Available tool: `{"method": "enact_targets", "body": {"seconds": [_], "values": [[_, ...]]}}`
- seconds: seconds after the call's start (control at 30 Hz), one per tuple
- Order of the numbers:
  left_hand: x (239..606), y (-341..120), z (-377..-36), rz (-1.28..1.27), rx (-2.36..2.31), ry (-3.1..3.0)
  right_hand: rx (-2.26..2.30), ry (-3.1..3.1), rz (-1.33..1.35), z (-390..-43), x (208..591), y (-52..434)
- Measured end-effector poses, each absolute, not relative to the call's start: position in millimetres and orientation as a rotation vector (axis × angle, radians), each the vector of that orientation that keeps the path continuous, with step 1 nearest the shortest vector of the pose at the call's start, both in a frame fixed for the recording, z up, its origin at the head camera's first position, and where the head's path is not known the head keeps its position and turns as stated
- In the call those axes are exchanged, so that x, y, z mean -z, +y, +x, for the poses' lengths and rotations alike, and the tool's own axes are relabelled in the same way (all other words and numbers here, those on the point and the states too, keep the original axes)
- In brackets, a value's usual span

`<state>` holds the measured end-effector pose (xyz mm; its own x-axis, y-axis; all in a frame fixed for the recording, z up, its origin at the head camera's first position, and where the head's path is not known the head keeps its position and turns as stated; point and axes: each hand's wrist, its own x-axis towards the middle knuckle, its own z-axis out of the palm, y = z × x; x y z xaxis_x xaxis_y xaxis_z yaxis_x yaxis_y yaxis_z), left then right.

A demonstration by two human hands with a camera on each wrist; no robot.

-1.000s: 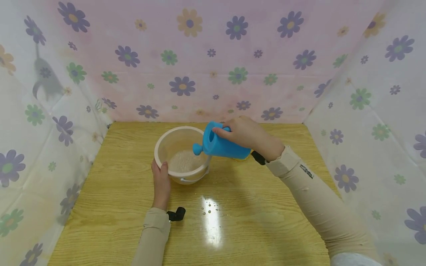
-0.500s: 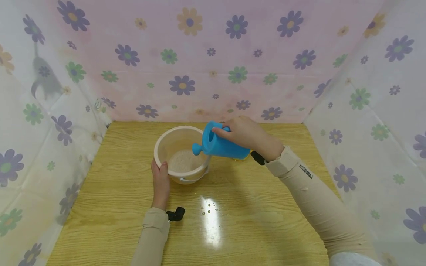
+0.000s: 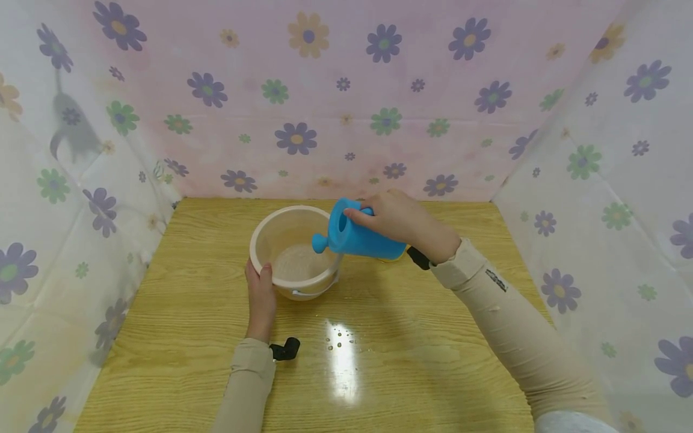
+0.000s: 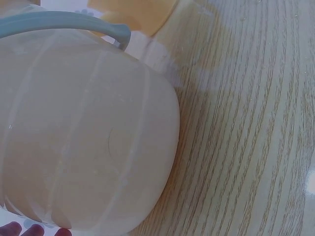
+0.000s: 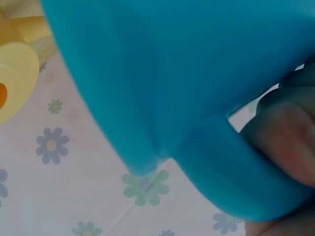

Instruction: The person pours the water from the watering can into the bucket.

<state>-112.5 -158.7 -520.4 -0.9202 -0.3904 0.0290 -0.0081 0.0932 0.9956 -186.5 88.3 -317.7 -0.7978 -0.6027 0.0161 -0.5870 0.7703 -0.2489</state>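
A translucent pale bowl [image 3: 289, 249] stands on the wooden table [image 3: 406, 337], with whitish grains and water in its bottom. My left hand [image 3: 261, 294] grips its near left rim, thumb over the edge. My right hand [image 3: 397, 219] holds a blue watering can [image 3: 357, 237] tipped leftward, its round spout [image 3: 319, 243] over the bowl's right rim. In the left wrist view the bowl's wall [image 4: 83, 142] fills the frame, with my fingertips [image 4: 29, 229] at the bottom. In the right wrist view the blue can [image 5: 187, 78] fills the frame.
Floral curtains [image 3: 303, 102] close in the table at the back and both sides. A yellow object [image 5: 15, 78] lies partly hidden behind the can. Small water drops [image 3: 338, 337] and a glare patch lie near the table's middle front.
Both hands, the bowl and the can stay almost where they were. The contents of the bowl look flatter and less heaped than one second ago.
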Motion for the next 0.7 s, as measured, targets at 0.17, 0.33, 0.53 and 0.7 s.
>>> {"method": "enact_targets", "body": {"seconds": [0.17,0.33,0.53,0.7], "values": [[519.9,-157.8,-112.1,0.393,1.896,-2.093,0.395,2.896,-0.971,-186.3,318.8,90.1],[519.1,-157.6,-111.7,0.402,1.891,-2.097,0.42,2.891,-0.964,-188.4,320.7,91.6],[517.8,-156.9,-112.9,0.398,1.887,-2.082,0.542,2.878,-0.891,-190.2,327.8,100.9],[517.2,-156.5,-112.1,0.389,1.904,-2.068,0.7,2.876,-0.793,-190.0,340.3,114.6]]}}
